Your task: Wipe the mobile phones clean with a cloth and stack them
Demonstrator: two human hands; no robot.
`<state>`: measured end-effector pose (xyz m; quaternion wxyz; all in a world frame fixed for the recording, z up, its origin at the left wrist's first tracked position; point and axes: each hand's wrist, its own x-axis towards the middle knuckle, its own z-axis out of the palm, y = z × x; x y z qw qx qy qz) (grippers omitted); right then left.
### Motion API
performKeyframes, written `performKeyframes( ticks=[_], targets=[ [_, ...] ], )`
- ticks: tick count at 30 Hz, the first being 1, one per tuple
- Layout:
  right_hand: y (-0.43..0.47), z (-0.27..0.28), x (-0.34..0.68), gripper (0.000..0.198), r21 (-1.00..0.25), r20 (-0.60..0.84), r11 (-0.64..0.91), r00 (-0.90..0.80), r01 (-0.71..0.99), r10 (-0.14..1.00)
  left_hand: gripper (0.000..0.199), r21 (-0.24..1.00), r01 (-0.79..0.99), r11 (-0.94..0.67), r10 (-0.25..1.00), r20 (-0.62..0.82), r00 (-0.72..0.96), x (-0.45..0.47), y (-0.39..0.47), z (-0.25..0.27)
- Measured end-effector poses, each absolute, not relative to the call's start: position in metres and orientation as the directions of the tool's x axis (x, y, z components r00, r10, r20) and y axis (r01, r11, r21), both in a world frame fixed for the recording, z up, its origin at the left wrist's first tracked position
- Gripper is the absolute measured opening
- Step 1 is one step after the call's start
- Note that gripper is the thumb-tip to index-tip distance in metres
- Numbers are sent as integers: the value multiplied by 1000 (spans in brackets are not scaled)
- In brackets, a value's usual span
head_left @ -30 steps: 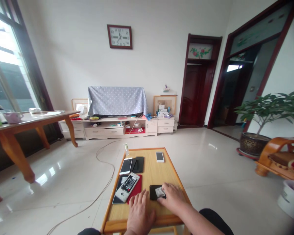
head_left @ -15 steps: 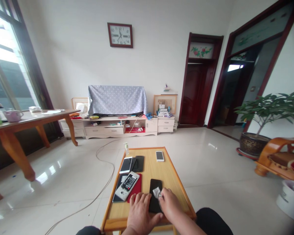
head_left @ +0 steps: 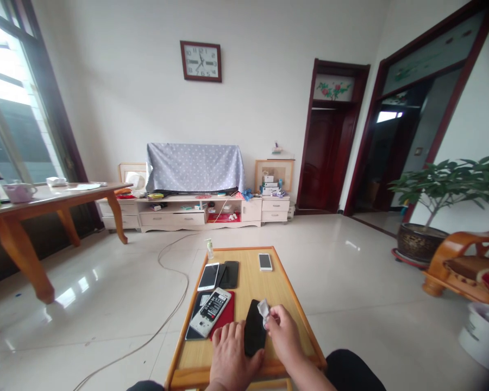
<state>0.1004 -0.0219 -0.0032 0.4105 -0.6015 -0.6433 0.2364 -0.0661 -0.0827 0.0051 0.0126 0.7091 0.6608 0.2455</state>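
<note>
A black smartphone (head_left: 254, 331) lies near the front of the small wooden table, its dark face up. My left hand (head_left: 233, 347) holds it at the near left, fingers along its left side and thumb round its lower end. Pinched between the thumb and fingers of my right hand (head_left: 283, 328) is a small crumpled whitish cloth (head_left: 263, 307), at the phone's upper right edge. Left of the phone, a white phone with its back off and battery showing (head_left: 210, 313) rests on a red flat case (head_left: 227, 309) and a dark phone (head_left: 195, 320).
Farther back on the wooden table (head_left: 248, 255) are a white phone with a dark screen (head_left: 208, 277), a black phone (head_left: 229, 275), another white phone (head_left: 265, 262) and a clear pump bottle (head_left: 209, 248). A cable (head_left: 158, 317) crosses the floor at the left.
My right hand has moved the cloth slightly up and right, from the phone's face to its right edge. The black phone looks slightly turned; my left hand stays against it.
</note>
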Motion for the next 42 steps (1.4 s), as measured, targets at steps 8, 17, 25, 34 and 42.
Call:
performKeyframes(
  ticks=[8, 17, 25, 34, 42],
  targets=[
    [-24, -18, 98, 10, -721, 177, 130, -2, 681, 984, 55, 378, 915, -143, 952, 306, 22, -67, -82, 9],
    [-31, -9, 104, 23, -613, 343, 346, -154, 710, 927, 62, 331, 924, -189, 951, 298, 88, -70, -83, 5],
    [-31, -5, 110, 19, -499, 300, 283, -143, 819, 943, 54, 326, 940, -99, 965, 261, 11, -66, -83, 11],
    [-44, -5, 99, 38, -444, 248, 380, -296, 812, 923, 44, 364, 924, -115, 968, 251, 22, -67, -84, 14],
    [-55, 2, 106, 51, -401, 136, 461, -447, 792, 884, 43, 341, 937, -78, 980, 196, 11, -67, -85, 20]
  ],
)
